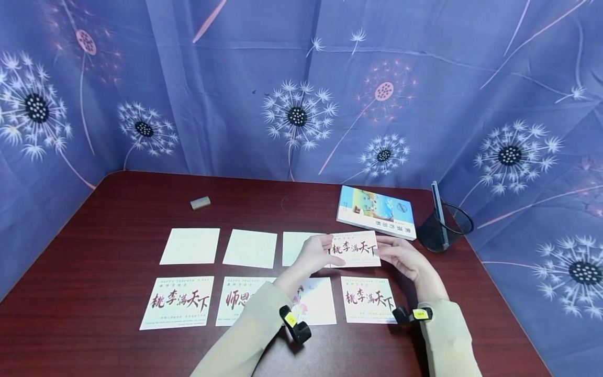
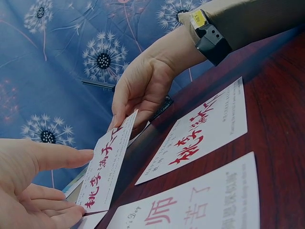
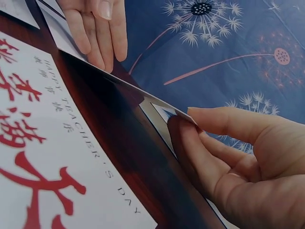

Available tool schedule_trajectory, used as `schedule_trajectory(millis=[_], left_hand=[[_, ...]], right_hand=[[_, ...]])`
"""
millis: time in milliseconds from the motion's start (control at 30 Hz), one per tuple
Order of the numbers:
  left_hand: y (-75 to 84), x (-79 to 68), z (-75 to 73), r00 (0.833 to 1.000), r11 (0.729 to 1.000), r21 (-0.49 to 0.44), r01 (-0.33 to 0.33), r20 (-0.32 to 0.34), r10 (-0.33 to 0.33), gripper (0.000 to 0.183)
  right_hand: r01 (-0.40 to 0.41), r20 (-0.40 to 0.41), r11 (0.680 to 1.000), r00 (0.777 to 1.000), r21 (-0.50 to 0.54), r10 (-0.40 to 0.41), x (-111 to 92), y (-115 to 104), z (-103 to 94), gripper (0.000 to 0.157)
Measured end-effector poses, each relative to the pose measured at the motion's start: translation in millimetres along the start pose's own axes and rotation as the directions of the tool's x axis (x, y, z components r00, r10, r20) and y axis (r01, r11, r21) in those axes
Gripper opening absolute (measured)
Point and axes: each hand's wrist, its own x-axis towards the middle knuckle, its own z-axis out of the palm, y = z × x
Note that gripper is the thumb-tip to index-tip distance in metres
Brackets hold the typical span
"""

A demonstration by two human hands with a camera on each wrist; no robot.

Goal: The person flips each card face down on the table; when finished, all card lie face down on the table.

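A white card [image 1: 354, 249] with large red Chinese characters is held up off the table, tilted, above the right part of the back row. My right hand [image 1: 404, 256] pinches its right edge between thumb and fingers; the right wrist view shows this card [image 3: 128, 86] nearly edge-on. At the card's left end is my left hand [image 1: 308, 256], fingers straight and right at the edge in the left wrist view. Below the held card, another card [image 1: 369, 299] with the same red characters lies flat. A blank white card [image 1: 294, 248] lies partly hidden behind my left hand.
Two more blank cards [image 1: 190, 246] lie further left. Printed cards [image 1: 176, 303] form the front row; my left sleeve [image 1: 254, 324] covers part of it. A book [image 1: 377, 209] and black mesh pen holder [image 1: 435, 235] stand back right. A small grey block [image 1: 200, 203] lies back left.
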Motion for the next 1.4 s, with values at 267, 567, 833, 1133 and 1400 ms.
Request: schedule_trajectory(millis=[267, 567, 833, 1133, 1400], left_hand=[[-0.7, 0.6, 0.3, 1.0, 1.0, 0.002, 0.003, 0.004, -0.003, 0.076], [5.3, 0.7, -3.6, 0.999, 1.0, -0.011, -0.026, -0.03, 0.026, 0.064], [22.4, 9.9, 4.4, 0.996, 0.993, 0.089, -0.076, -0.043, 0.08, 0.049], [45.5, 12.7, 12.7, 0.984, 0.97, 0.231, -0.072, -0.141, 0.107, 0.038], [47.5, 12.8, 15.5, 0.99, 0.974, 0.227, -0.026, -0.126, 0.056, 0.04]], right_hand=[[0.001, 0.027, 0.999, 1.0, 0.045, -0.002, -0.5, -0.5, 0.8, 0.05], [0.002, 0.016, 1.0, 1.0, 0.009, -0.003, 0.8, -5.7, 4.9, 0.057], [0.022, -0.012, 1.0, 1.0, 0.001, -0.022, -2.5, -16.8, 16.7, 0.058], [0.045, -0.003, 0.999, 0.999, -0.007, -0.045, -6.5, -27.7, 27.9, 0.056], [0.042, -0.007, 0.999, 0.999, -0.005, -0.042, -7.6, -32.0, 33.4, 0.058]])
